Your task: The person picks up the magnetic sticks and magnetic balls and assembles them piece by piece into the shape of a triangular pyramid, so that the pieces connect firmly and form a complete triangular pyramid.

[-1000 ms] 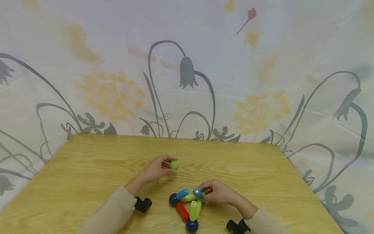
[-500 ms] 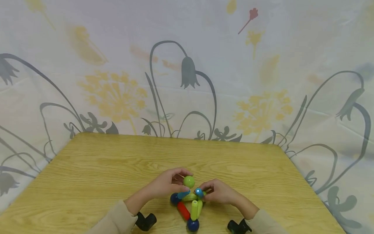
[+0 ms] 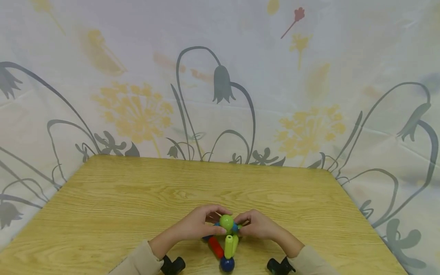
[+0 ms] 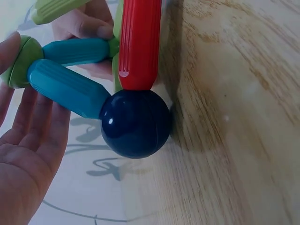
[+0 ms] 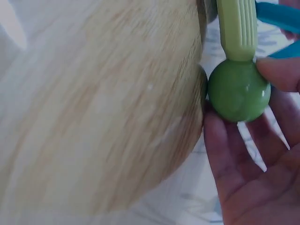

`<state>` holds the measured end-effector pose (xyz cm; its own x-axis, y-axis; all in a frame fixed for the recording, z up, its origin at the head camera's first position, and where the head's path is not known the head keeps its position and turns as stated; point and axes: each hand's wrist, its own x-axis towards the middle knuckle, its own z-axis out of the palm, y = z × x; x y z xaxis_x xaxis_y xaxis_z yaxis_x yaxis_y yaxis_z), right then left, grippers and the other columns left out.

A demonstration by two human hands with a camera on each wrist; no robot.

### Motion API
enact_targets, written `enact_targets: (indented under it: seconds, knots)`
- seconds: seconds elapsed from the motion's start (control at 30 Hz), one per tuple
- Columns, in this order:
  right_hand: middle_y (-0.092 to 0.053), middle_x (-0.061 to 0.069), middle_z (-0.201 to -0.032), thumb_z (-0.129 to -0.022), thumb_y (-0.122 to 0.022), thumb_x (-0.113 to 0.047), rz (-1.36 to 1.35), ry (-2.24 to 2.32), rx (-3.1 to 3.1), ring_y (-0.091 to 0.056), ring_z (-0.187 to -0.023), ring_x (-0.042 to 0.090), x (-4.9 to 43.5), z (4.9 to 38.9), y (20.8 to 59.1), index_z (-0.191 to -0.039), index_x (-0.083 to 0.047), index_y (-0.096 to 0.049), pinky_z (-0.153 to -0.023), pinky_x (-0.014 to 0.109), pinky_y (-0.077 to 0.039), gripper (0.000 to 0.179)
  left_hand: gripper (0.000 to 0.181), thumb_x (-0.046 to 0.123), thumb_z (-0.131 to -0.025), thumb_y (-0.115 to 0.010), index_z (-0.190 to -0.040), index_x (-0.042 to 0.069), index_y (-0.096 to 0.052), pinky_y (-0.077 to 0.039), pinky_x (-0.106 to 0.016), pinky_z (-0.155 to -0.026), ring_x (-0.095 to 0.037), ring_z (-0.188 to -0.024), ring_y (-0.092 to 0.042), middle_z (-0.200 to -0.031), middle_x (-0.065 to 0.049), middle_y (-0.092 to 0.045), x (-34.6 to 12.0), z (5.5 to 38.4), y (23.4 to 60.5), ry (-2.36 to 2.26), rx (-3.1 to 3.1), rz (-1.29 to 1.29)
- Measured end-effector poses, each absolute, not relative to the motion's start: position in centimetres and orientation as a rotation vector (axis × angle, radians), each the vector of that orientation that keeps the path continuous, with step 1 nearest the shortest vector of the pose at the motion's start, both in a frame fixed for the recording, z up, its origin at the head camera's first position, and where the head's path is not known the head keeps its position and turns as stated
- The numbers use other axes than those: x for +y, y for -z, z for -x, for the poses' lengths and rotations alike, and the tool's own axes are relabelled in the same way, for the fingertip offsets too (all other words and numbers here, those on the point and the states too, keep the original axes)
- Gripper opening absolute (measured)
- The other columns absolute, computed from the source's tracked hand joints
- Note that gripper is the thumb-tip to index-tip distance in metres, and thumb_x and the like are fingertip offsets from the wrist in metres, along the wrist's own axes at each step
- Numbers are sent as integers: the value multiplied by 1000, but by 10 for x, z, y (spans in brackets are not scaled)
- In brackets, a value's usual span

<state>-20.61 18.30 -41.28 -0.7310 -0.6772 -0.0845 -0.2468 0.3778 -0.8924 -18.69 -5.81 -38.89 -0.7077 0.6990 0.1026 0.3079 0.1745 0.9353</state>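
Note:
My left hand (image 3: 199, 224) pinches a light green ball (image 3: 226, 222) above a ball-and-rod building toy. In the left wrist view, two blue rods (image 4: 68, 89) meet at that ball; one rises from a dark blue ball (image 4: 136, 124), which also joins a red rod (image 4: 140, 42). My right hand (image 3: 259, 228) grips a green ball (image 5: 239, 89) at the toy's right corner, thumb on one side and fingers on the other. A yellow-green rod (image 5: 237, 30) joins that ball. Another yellow-green rod (image 3: 228, 246) stands tilted upward from the nearest dark blue ball (image 3: 227, 264).
The toy rests on a wood-grain table (image 3: 137, 191). Behind it hangs a pale cloth (image 3: 220, 126) printed with flowers. Black wrist devices (image 3: 173, 265) sit beside both cuffs.
My left hand has carried the light green ball rightward and toward me, onto the tops of the blue rods. My right hand has stayed at its corner ball.

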Motion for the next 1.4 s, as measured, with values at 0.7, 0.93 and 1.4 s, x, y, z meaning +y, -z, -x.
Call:
enact_targets:
  seconds: [0.7,0.93,1.4]
  knots:
    - [-66,9,-103,-81,-62,-1,802,1284,2247,-60,-90,14,182,204,411,-103,0,-69,-71,25,-49,23,71,26,-78,-77,-134,7,-37,-41,-32,-92,-18,-112,-48,-123,-1,-47,-41,162,405,-1468,2235,-809]
    - [-66,9,-102,-82,-62,-1,815,1301,2231,-59,-86,13,182,203,413,-102,1,-69,-67,25,-48,22,53,28,-83,-71,-124,12,-43,-37,-42,-92,-15,-109,-49,-114,5,-52,-39,157,406,-1447,2284,-832]
    - [-66,9,-102,-80,-63,-1,844,1318,2236,-60,-88,14,182,203,414,-102,2,-69,-71,24,-49,23,48,30,-87,-67,-126,12,-46,-41,-33,-89,-13,-105,-50,-112,5,-51,-47,161,409,-1475,2221,-824]
